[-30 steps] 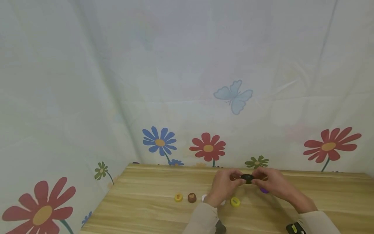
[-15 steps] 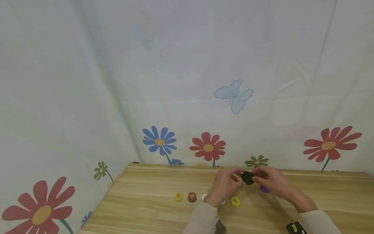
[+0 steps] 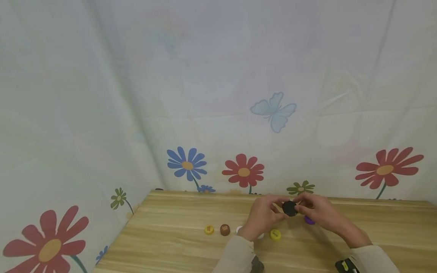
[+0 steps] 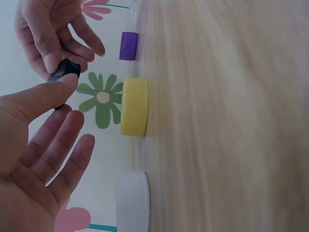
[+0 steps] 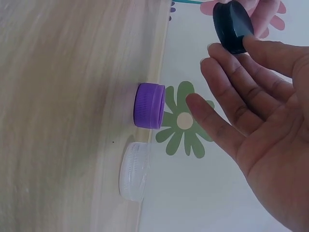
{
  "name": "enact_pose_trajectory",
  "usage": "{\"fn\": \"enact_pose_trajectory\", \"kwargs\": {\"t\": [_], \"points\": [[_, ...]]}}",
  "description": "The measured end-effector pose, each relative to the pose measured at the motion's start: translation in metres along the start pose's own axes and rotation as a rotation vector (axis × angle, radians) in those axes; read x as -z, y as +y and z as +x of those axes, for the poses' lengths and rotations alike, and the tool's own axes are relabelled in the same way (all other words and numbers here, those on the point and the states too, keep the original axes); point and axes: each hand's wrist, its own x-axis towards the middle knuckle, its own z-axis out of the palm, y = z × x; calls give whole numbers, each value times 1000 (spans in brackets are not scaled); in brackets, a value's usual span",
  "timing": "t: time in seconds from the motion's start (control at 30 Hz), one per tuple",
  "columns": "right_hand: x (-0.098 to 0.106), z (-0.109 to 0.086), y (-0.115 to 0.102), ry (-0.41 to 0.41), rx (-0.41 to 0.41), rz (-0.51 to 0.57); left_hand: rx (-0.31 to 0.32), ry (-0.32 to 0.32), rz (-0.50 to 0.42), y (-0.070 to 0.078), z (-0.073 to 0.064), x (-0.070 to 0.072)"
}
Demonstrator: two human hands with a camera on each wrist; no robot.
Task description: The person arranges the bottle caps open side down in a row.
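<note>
A dark, nearly black bottle cap is held up above the table between both hands. My left hand pinches its left edge, and the thumb lies on it in the left wrist view. From the other side my right hand pinches its right edge with thumb and fingertips; its other fingers are spread in the right wrist view. Just below the right hand lies a purple cap, partly hidden in the head view. A yellow cap sits near the left hand, which partly covers white caps.
A brown cap and an orange-yellow cap lie farther left on the wooden table. In the right wrist view a clear cap stands beside the purple one. A flower-printed curtain hangs behind the table.
The dark cap has been tilted, from nearly edge-on to showing its round face to the head camera. Both hands keep their hold and have barely moved.
</note>
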Motion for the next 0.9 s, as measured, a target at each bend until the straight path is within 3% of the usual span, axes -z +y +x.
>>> {"fn": "enact_pose_trajectory", "kwargs": {"t": [0.37,0.9], "points": [[2,0,3,-43,52,27,78,-18,-44,-1,0,2],[1,0,-1,-82,71,16,64,-62,-76,0,-4,5]]}}
